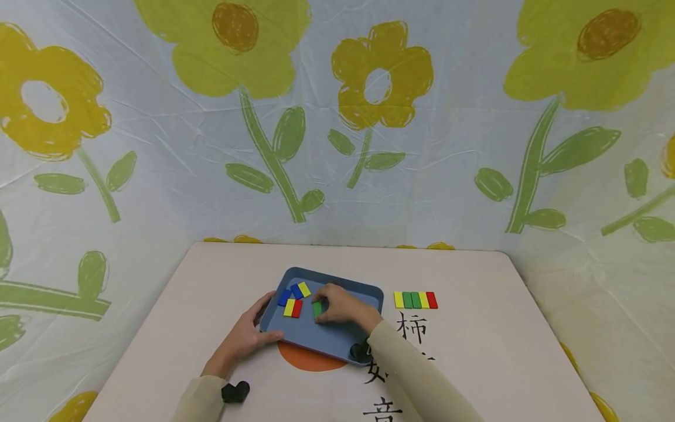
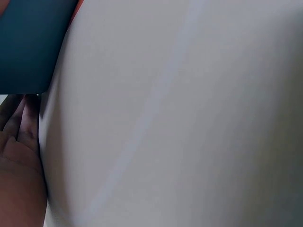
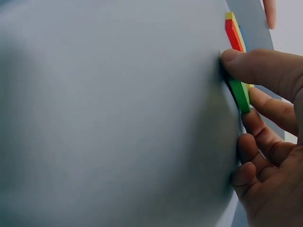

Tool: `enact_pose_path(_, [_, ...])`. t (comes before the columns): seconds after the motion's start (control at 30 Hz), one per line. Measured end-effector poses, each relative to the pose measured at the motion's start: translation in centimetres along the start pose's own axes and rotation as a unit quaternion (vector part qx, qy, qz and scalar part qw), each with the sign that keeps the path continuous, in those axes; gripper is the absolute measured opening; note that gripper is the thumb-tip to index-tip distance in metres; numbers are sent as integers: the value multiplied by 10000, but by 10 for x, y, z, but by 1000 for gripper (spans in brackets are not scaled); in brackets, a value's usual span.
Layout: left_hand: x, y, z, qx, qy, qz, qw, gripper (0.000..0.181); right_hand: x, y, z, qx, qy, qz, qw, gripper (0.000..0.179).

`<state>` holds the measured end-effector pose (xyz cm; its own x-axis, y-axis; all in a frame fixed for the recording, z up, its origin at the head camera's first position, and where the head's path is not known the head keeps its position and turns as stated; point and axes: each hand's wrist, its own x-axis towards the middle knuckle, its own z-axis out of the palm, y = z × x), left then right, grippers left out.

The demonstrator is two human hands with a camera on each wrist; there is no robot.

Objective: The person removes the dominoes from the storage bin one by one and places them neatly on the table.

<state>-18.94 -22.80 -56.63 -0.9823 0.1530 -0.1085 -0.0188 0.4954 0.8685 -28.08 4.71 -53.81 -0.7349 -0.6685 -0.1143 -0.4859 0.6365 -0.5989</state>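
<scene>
A blue-grey tray [image 1: 321, 337] lies slightly turned on the table. My left hand [image 1: 244, 337] grips its left corner, the thumb along the near edge and the other fingers by the left side. Over the tray's middle, my right hand [image 1: 341, 306] pinches a green tile [image 3: 240, 94] between thumb and fingers, low against the tray floor. Left of that hand lie a yellow and red pair of tiles [image 1: 292, 308], a blue tile [image 1: 285, 298], and another blue tile [image 1: 296, 291] beside a yellow one [image 1: 304, 289].
Right of the tray, a row of yellow, green and red tiles [image 1: 415, 300] lies on the pale tabletop [image 1: 474, 351]. Black written characters [image 1: 411, 327] and an orange disc [image 1: 311, 358] show on the surface. A flower-printed cloth [image 1: 422, 193] stands behind the table.
</scene>
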Motion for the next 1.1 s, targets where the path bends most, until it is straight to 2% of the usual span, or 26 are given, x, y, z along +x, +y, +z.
enact_pose_path(0.23, [1, -1, 0, -4, 21, 40, 10000, 102, -8, 4, -4, 254, 102, 75, 9996, 42])
enact_pose_path(0.43, [1, -2, 0, -34, 42, 73, 10000, 102, -22, 9, -20, 532, 357, 260, 9976, 45])
enact_pose_path(0.6, [0, 0, 0, -49, 19, 118, 9999, 102, -37, 15, -34, 718, 670, 219, 9949, 46])
enact_pose_path(0.93, [-1, 2, -1, -21, -17, 68, 10000, 101, -73, 35, -65, 569, 1294, 379, 9892, 46])
enact_pose_path(1.1, [0, 0, 0, 90, 17, 87, 9999, 102, -95, 47, -84, 686, 1514, 522, 9847, 49])
